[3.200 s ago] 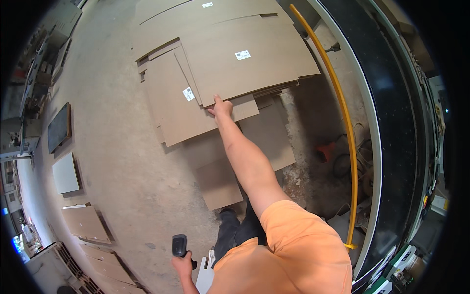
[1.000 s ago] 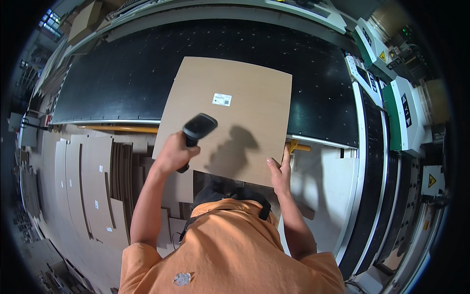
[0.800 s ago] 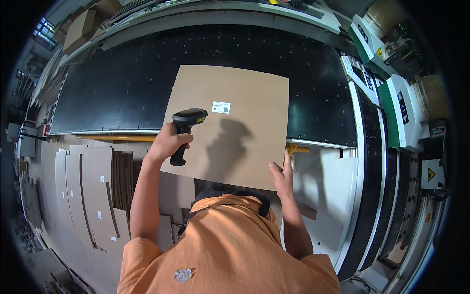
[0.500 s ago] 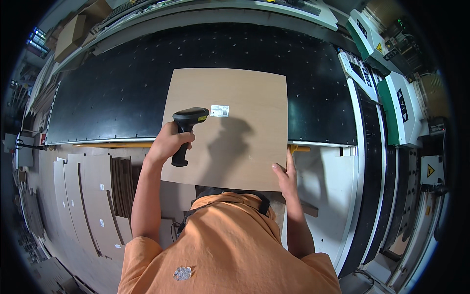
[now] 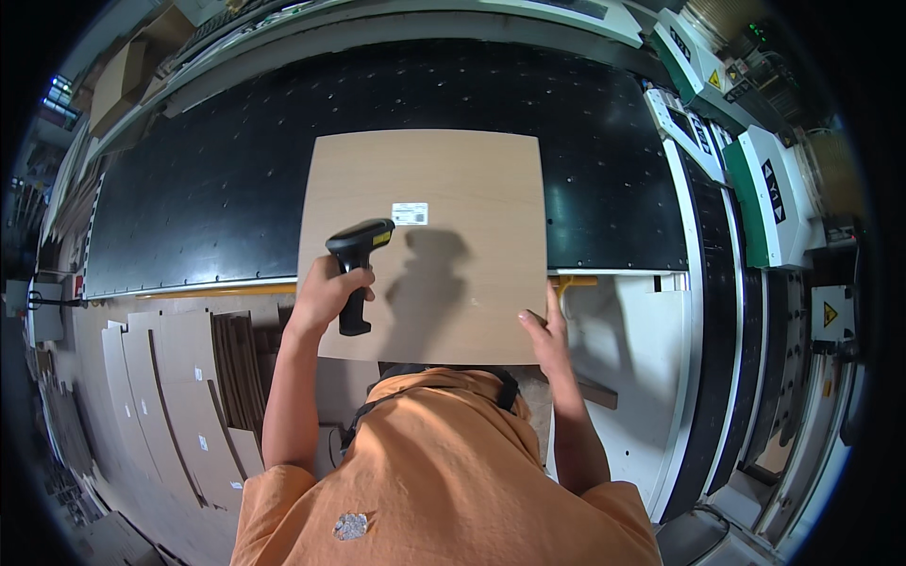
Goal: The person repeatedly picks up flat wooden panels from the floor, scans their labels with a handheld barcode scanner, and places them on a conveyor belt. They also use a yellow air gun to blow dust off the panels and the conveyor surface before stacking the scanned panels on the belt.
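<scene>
A black handheld barcode scanner (image 5: 356, 247) is upright in my left hand (image 5: 324, 300), whose fingers wrap round its handle. Its head, with a yellow sticker on the side, points just below the left end of a small white label (image 5: 411, 214). That label is stuck on a light brown, nearly square board (image 5: 495, 255). My right hand (image 5: 549, 332) grips the board's right edge close to the near corner, thumb on top and the other fingers partly hidden beneath. The board's far part lies over a black machine table (image 5: 189, 203), and its near part overhangs toward me.
Brown panels (image 5: 179, 396) with small labels lean in a stack at the lower left. White and green machine housings (image 5: 774, 198) stand on the right beside rails. A yellow bar (image 5: 222, 290) runs along the table's near edge. A cardboard box (image 5: 118, 85) sits far left.
The board and its label have shifted slightly left. The scanner has moved a little left and down, its head tilting up more. The right hand keeps its grip on the board.
</scene>
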A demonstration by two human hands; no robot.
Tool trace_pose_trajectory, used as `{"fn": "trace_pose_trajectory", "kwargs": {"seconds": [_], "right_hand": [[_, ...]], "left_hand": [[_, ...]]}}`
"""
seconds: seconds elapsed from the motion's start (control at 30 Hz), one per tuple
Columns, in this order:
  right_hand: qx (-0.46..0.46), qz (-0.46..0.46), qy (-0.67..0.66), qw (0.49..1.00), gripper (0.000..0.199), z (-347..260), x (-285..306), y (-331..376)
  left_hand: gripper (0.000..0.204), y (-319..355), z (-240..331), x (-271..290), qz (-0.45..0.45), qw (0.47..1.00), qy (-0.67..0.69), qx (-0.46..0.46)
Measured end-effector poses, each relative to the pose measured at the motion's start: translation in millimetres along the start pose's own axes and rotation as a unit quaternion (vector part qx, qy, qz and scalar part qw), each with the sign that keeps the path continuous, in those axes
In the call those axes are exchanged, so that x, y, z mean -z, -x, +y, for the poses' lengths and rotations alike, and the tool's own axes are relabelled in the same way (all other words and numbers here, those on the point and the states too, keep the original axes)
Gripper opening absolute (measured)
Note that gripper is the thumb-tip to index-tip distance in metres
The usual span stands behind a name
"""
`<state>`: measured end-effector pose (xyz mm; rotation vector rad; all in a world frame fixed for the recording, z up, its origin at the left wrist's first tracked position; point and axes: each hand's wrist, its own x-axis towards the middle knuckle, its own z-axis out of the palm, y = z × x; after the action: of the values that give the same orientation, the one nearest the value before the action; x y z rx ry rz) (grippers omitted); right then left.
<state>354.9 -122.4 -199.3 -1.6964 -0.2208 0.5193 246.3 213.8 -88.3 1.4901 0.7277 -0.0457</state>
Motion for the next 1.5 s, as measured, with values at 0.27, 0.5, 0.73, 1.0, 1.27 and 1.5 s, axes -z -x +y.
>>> {"fn": "trace_pose_trajectory", "kwargs": {"seconds": [0.27,0.5,0.73,1.0,1.27,1.5], "right_hand": [[-0.020,-0.110,-0.062,0.992,0.030,33.5,-41.7,-22.0],[-0.234,0.190,0.256,0.919,0.061,206.9,59.9,-63.0],[-0.249,0.185,0.072,0.948,0.022,268.2,83.7,-124.4],[-0.139,0.368,-0.164,0.905,0.048,124.5,146.1,-23.1],[-0.162,0.264,-0.220,0.925,0.032,-13.1,127.6,77.6],[-0.150,-0.213,-0.073,0.963,0.061,-62.1,-6.1,63.3]], "left_hand": [[0.021,43.4,-48.3,-12.7,-0.024,0.993,0.010,0.111],[0.028,77.6,-108.2,-1.9,0.097,0.978,0.142,0.118],[0.028,34.7,-127.3,65.5,0.343,0.916,0.197,0.069],[0.032,44.8,-126.8,127.3,0.370,0.909,0.189,0.026],[0.030,72.9,-161.0,149.8,0.342,0.911,0.228,0.023],[0.028,18.6,-185.2,179.2,0.410,0.854,0.320,0.006]]}}
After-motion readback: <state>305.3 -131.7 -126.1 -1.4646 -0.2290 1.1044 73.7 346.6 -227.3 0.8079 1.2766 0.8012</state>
